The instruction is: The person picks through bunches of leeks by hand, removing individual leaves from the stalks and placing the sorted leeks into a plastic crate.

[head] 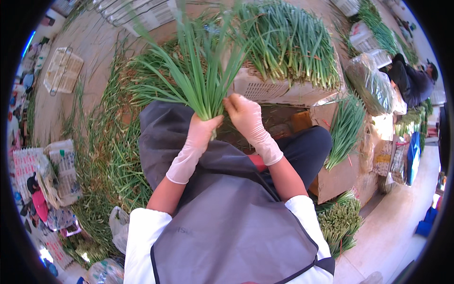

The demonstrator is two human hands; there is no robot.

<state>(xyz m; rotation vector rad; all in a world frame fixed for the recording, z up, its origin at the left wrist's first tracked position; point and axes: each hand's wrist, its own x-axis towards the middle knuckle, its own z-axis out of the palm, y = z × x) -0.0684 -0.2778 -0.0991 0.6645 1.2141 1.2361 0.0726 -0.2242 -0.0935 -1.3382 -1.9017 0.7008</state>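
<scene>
Both my hands wear thin whitish gloves. My left hand (pixel 203 129) grips a bunch of long green leafy stalks (pixel 204 85) near its pale base, and the leaf tips fan out upward, blurred. Close on the right, my right hand (pixel 244 113) has its fingers curled and their tips at the bunch's right edge; whether they pinch a leaf I cannot tell. Beyond my right hand, a large pile of green stalks (pixel 291 46) lies on a whitish plastic crate (pixel 262 88). A smaller bundle (pixel 345 127) rests on cardboard (pixel 333 181) to the right of my knee.
Loose leaves (pixel 124 156) cover the floor at left. An empty-looking crate (pixel 64 71) stands at upper left. Stacked bundles (pixel 340 220) lie at lower right. A plastic bag of greens (pixel 370 85) is at right, near a seated person (pixel 413 81). Another person (pixel 39 204) is at far left.
</scene>
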